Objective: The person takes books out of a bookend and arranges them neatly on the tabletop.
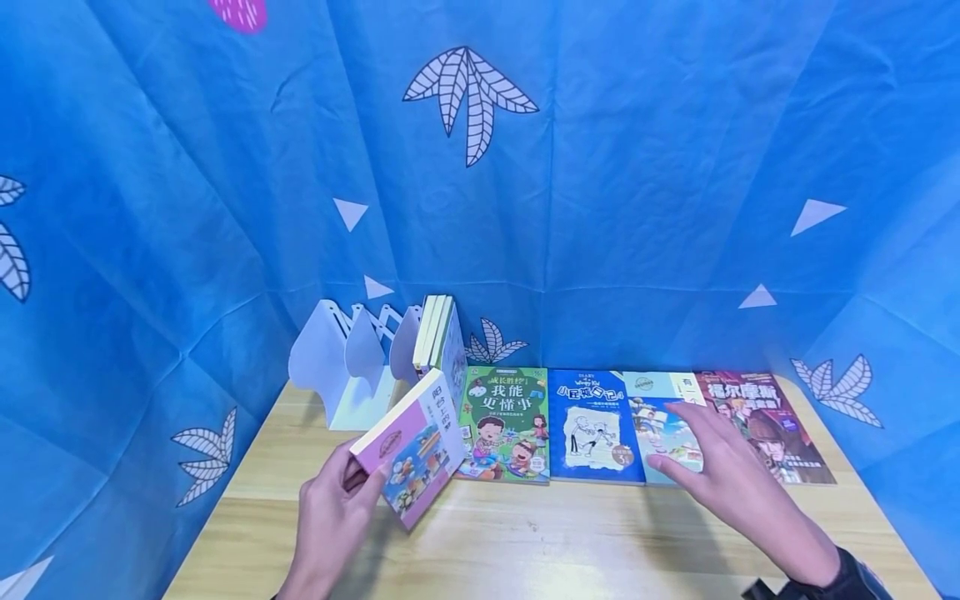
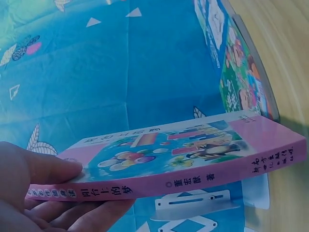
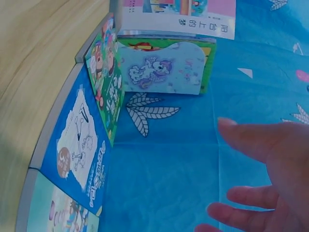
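My left hand (image 1: 333, 508) holds a pink book (image 1: 412, 454) by its edge, thumb on the cover and fingers underneath. The book is tilted in the air, left of a green picture book (image 1: 498, 429). In the left wrist view its pink spine (image 2: 193, 179) faces the camera. Over a pale green book (image 1: 660, 392) at the right hovers my right hand (image 1: 735, 483), its fingers spread and nothing in them. Beyond the pink book stands a white expanding book rack (image 1: 318, 350), with several upright books (image 1: 435, 333) at its right end.
Lying in a row with the green book are a blue cartoon book (image 1: 592, 425), the pale green one and a dark red book (image 1: 776, 425). They lie on a wooden table (image 1: 525, 542). Behind hangs a blue patterned cloth (image 1: 480, 225), also along both sides.
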{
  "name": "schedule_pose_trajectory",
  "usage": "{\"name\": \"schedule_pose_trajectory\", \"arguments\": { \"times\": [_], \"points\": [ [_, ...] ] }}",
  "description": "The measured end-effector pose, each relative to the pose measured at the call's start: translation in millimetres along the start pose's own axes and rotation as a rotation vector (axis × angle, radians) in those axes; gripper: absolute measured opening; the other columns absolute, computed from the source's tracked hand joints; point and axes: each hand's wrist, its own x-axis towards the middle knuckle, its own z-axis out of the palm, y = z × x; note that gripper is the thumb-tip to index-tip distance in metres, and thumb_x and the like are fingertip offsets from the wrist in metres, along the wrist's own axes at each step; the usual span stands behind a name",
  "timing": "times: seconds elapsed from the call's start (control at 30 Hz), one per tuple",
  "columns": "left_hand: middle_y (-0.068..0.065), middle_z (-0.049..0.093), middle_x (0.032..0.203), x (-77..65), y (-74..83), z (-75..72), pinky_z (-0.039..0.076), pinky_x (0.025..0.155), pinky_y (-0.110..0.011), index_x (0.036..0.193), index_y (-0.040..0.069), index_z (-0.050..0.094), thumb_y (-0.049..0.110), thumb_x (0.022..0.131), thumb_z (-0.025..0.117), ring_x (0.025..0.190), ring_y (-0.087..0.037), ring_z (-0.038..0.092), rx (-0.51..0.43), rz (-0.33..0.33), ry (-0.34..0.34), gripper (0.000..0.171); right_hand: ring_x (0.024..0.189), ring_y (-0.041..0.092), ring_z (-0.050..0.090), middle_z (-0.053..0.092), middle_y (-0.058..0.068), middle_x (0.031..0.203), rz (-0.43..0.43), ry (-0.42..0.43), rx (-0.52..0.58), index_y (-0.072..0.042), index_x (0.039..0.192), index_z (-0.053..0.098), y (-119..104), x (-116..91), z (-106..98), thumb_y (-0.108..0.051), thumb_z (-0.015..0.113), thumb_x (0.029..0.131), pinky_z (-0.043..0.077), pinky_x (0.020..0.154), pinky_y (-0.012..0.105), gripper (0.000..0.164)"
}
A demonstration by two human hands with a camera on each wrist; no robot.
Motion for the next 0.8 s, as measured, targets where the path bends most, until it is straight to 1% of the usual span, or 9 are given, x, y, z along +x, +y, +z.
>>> {"name": "schedule_pose_trajectory", "arguments": {
  "times": [0.13,0.23,0.33,0.47,0.57,0.63,0.8],
  "points": [
    [-0.029,0.073,0.121,0.6,4.8,0.9,0.066,0.088,-0.037,0.128,-0.002,0.063,-0.004,0.092,0.072,0.109,-0.041,0.075,-0.028,-0.011,-0.032,0.037,0.137,0.056,0.045,0.053,0.029,0.149,0.024,-0.046,0.026,-0.006,0.151,0.047,-2,0,-2,-0.054,0.079,0.087,0.04,0.103,0.083,0.086],
    [-0.029,0.074,0.12,-0.1,8.4,2.8,0.066,0.088,-0.036,0.126,-0.003,0.063,-0.006,0.092,0.072,0.108,-0.039,0.075,-0.055,-0.007,-0.049,0.035,0.138,0.055,0.044,0.051,0.029,0.151,0.026,-0.068,0.048,-0.007,0.153,0.044,-3,0,-3,-0.06,0.079,0.084,0.041,0.103,0.082,0.094],
    [-0.029,0.074,0.119,-1.6,10.4,6.3,0.066,0.087,-0.035,0.125,-0.004,0.063,-0.01,0.09,0.071,0.107,-0.04,0.076,-0.079,0.032,-0.06,0.037,0.137,0.054,0.046,0.052,0.028,0.15,0.01,-0.07,0.061,-0.007,0.154,0.043,-4,-1,-3,-0.06,0.081,0.082,0.044,0.102,0.08,0.097],
    [-0.029,0.074,0.116,-4.0,10.7,11.5,0.067,0.084,-0.033,0.123,-0.006,0.063,-0.013,0.088,0.071,0.102,-0.039,0.077,-0.122,0.126,-0.075,0.037,0.135,0.055,0.049,0.053,0.028,0.15,0.009,-0.076,0.068,-0.008,0.154,0.043,-7,-2,-3,-0.059,0.082,0.081,0.048,0.099,0.079,0.098],
    [-0.029,0.075,0.115,-5.7,12.4,14.4,0.067,0.084,-0.033,0.122,-0.005,0.064,-0.013,0.089,0.07,0.101,-0.038,0.077,-0.151,0.16,-0.096,0.035,0.133,0.056,0.051,0.053,0.027,0.151,0.01,-0.089,0.074,-0.009,0.155,0.042,-8,-2,-3,-0.06,0.082,0.081,0.049,0.096,0.079,0.098],
    [-0.028,0.075,0.116,-6.9,14.5,16.2,0.067,0.085,-0.033,0.123,-0.003,0.064,-0.011,0.089,0.07,0.102,-0.037,0.077,-0.162,0.149,-0.111,0.035,0.134,0.055,0.052,0.052,0.027,0.152,0.007,-0.1,0.079,-0.01,0.155,0.042,-9,-2,-3,-0.061,0.081,0.081,0.05,0.096,0.079,0.098],
    [-0.025,0.076,0.116,-9.4,17.8,20.1,0.067,0.085,-0.031,0.124,0.0,0.064,-0.01,0.09,0.07,0.103,-0.034,0.077,-0.194,0.151,-0.143,0.036,0.136,0.054,0.051,0.049,0.025,0.156,0.009,-0.141,0.123,-0.014,0.159,0.037,-11,-4,0,-0.063,0.078,0.083,0.052,0.096,0.076,0.1]
  ]
}}
